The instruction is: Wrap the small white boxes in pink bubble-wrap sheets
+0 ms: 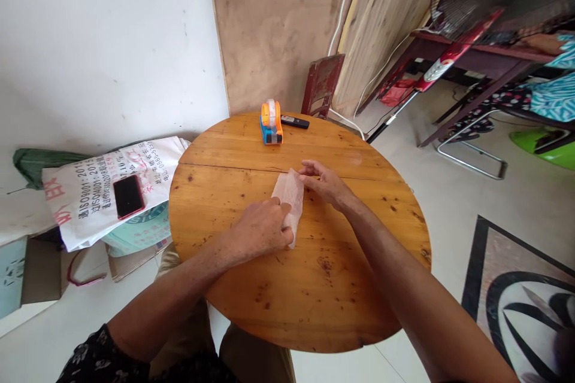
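On the round wooden table point(323, 311) lies a folded white wrapping sheet point(293, 196), long and narrow, crinkled and slightly see-through. Whether anything is inside it cannot be made out. My left hand point(265, 224) comes over its left side, fingers curled and closed on the sheet, covering part of it. At the far right corner of the sheet is my right hand point(326, 182), its fingers apart and loosely stretched, the fingertips at the sheet's edge. Beyond both hands stands an orange and blue tape dispenser point(271, 122) with a roll of clear tape.
A black remote control point(295, 122) lies beside the dispenser. Left of the table, a phone point(129, 196) rests on a printed white sack point(99, 173). A dark red chair point(321, 87) touches the far edge. Right stands a fan point(442, 66), with a seated person behind it.
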Tool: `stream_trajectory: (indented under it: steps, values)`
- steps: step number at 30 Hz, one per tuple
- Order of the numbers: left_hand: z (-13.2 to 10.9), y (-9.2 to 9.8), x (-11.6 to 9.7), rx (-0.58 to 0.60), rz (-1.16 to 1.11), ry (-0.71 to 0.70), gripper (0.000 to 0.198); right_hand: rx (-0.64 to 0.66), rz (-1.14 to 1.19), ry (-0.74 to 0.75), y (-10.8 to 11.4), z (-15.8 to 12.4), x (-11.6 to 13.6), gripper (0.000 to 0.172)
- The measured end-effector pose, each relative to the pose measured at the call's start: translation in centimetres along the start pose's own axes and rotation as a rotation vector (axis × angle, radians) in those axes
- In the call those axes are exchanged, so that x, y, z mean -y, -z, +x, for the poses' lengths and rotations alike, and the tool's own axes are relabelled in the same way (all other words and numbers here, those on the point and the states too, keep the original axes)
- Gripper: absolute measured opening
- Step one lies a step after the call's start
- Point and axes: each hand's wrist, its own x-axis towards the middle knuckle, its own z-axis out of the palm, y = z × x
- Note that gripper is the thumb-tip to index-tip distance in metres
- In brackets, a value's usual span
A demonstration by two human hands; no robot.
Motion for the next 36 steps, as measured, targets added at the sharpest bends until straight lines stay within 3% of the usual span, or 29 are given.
stream_trajectory:
  steps: [3,7,10,17,25,36]
  values:
    - [0.0,-0.4,0.1,-0.009,-0.005,0.005,0.031,0.008,0.060,-0.004,-0.4,0.3,-0.2,0.043]
    - [-0.1,-0.6,0.1,-0.013,-0.008,0.007,0.032,-0.053,0.074,0.055,0.2,-0.7,-0.2,0.027]
    - [0.0,-0.6,0.1,-0.005,-0.007,0.008,0.030,-0.025,0.009,0.126,1.0,-1.4,0.2,0.020]
    - [0.0,-0.4,0.0,-0.011,-0.012,0.007,0.028,0.082,-0.151,0.183,0.8,0.1,0.1,0.020]
    - [-0.1,-0.4,0.1,-0.017,-0.017,0.001,0.025,-0.031,-0.168,0.189,-1.4,0.7,-1.2,0.020]
    - [0.1,-0.6,0.0,-0.024,-0.026,0.008,0.025,-0.037,-0.163,0.258,-0.6,-0.2,-1.2,0.011]
